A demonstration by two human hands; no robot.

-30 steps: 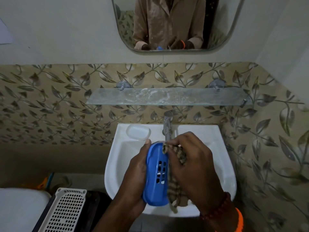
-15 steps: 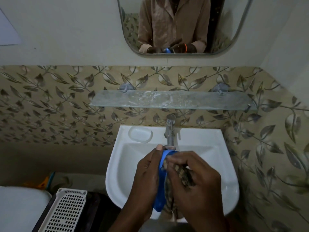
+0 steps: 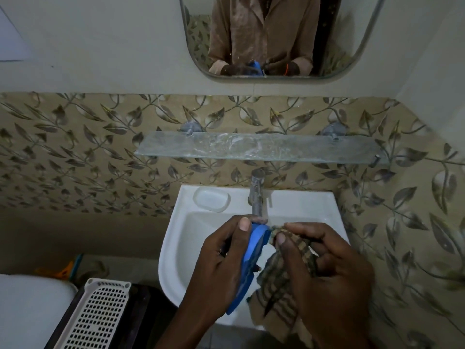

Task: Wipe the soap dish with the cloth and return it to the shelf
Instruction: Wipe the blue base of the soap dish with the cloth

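Note:
My left hand (image 3: 221, 263) grips a blue soap dish (image 3: 249, 263) on edge over the white sink (image 3: 176, 248), so only its rim shows. My right hand (image 3: 324, 273) holds a brown striped cloth (image 3: 279, 293) bunched in its fingers, with the cloth's top touching the dish's upper end and the rest hanging down. The glass shelf (image 3: 259, 147) on the tiled wall above the tap is bare.
A metal tap (image 3: 256, 195) stands just beyond my hands. A clear soap tray (image 3: 211, 199) lies on the sink's back left corner. A white perforated basket (image 3: 98, 316) and a white toilet lid (image 3: 27, 308) are at lower left. A mirror (image 3: 276, 36) hangs above.
The dish has turned from showing its slotted face to edge-on. My right hand with the cloth has slid off the dish to its right side. The view has tilted down slightly.

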